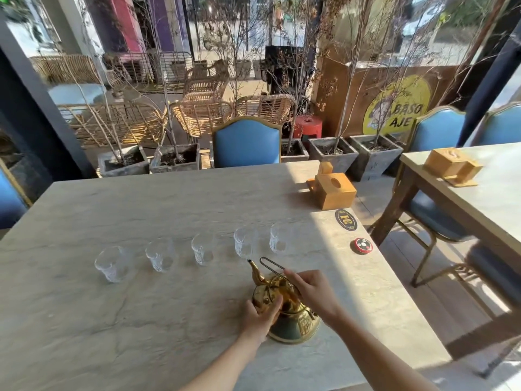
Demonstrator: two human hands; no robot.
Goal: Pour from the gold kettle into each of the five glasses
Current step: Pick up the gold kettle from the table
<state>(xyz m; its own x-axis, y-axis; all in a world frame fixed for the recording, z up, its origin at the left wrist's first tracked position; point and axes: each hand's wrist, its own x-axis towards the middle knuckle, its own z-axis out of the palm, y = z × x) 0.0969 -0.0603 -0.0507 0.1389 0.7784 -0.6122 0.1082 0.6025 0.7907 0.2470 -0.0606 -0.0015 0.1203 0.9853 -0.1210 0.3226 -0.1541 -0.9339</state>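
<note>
The gold kettle (293, 317) stands on the pale stone table (141, 306), its spout (255, 273) pointing up and left toward the glasses. My left hand (260, 313) grips the kettle's body from the left. My right hand (311, 292) pinches the thin wire handle (270, 263) near the lid. Several clear empty glasses stand in a row beyond the kettle, from the leftmost glass (111, 263) to the rightmost glass (279, 239); the second glass from the right (245, 245) is just past the spout.
A wooden tissue box (334, 191) sits at the table's far right, with a round black table-number disc (346, 220) and a red call button (361, 245) near the right edge. A blue chair (246, 142) stands at the far side. Another table (479, 190) is to the right.
</note>
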